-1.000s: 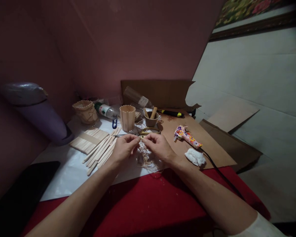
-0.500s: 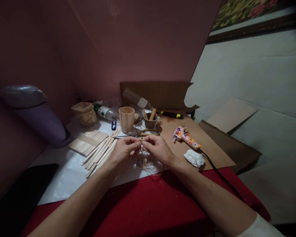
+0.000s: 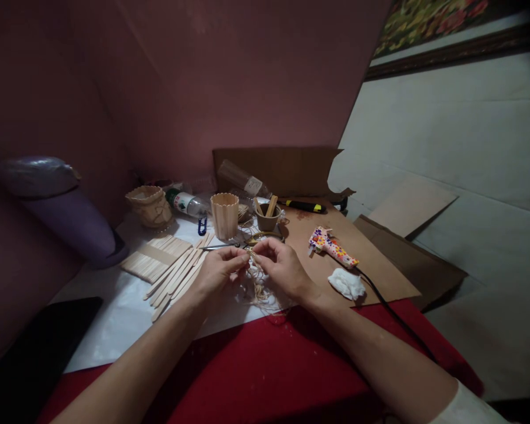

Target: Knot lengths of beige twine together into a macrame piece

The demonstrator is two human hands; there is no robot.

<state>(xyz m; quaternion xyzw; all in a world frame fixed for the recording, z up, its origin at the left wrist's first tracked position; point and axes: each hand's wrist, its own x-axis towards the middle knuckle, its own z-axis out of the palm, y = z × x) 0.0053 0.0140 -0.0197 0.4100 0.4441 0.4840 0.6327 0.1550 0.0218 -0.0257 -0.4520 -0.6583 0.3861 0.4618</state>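
Observation:
My left hand (image 3: 223,270) and my right hand (image 3: 282,266) meet over the white sheet, fingertips pinched close together on thin beige twine. The twine (image 3: 259,291) hangs below the fingers in a loose tangle on the sheet. Exactly how the strands run between the fingertips is too small to make out. Just behind the hands lies a pair of scissors (image 3: 218,247), blades pointing left. Left of my left hand, several loose craft sticks (image 3: 176,280) lie fanned out beside a banded bundle of craft sticks (image 3: 152,259).
Behind the hands stand a craft-stick cup (image 3: 225,217), a small brown pot (image 3: 267,219) holding sticks, and plastic bottles (image 3: 188,203). On cardboard at right lie a flowered glue gun (image 3: 333,247) with a trailing cord, white wadding (image 3: 347,284) and a black-and-yellow cutter (image 3: 305,206).
The fingers have shifted slightly on the twine, and my right fingertips have turned a little. Both hands stay in nearly the same place; the whole view has moved slightly.

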